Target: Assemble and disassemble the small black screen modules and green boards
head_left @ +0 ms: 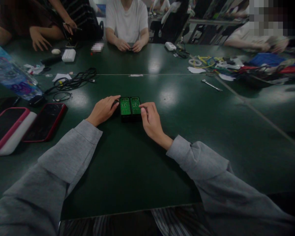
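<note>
Two green circuit boards (130,106) at the centre of the dark green desk (127,170): pale markings on their faces, too small and blurred to read.
Clear plastic bottle (11,75) at 10 o'clock: blue and purple printed label, lettering blurred, not legible.
Small object (97,47) at 11 o'clock on the far side: pixelated, nothing readable.
Elsewhere: no legible text, brand, number or sign.

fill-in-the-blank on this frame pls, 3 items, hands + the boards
1. The left hand and right hand flank two ____ circuit boards lying side by side.
2. The boards rest on a dark ____ table.
3. Left of the hands lies a phone in a ____ case.

Missing words: green; green; red
</note>
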A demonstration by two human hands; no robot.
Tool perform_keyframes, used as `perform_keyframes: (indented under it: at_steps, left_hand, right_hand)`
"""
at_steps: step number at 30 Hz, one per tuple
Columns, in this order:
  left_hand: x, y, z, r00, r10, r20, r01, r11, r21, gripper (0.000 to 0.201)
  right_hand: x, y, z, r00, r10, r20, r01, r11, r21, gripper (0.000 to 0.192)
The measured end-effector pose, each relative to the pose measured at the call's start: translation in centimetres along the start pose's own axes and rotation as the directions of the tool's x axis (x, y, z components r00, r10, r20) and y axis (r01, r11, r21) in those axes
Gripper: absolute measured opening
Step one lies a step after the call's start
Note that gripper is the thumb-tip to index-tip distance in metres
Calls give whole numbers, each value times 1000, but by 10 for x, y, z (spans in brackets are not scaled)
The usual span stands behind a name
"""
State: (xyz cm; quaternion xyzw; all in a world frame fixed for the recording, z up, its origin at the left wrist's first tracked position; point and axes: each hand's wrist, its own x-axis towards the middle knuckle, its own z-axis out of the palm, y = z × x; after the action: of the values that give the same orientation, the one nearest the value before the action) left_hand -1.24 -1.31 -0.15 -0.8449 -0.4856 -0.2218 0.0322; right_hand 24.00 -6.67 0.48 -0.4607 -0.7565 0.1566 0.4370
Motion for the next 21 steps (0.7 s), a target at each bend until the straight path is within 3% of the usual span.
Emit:
perform_keyframes:
  at_steps: [8,17,21]
  left_hand:
    - [1,0,1,1000,9,3,-8,1000,-29,49]
    - [1,1,1,1000,9,-4,-9,999,-37,51]
    - [1,2,1,1000,7,-2,-7,999,-50,52]
  right_hand:
    - [2,5,0,997,-26,66,23,999,38,33]
    - [2,12,6,964,-95,247,101,995,-10,61]
    - [1,14,7,951,-117,288,131,991,-29,64]
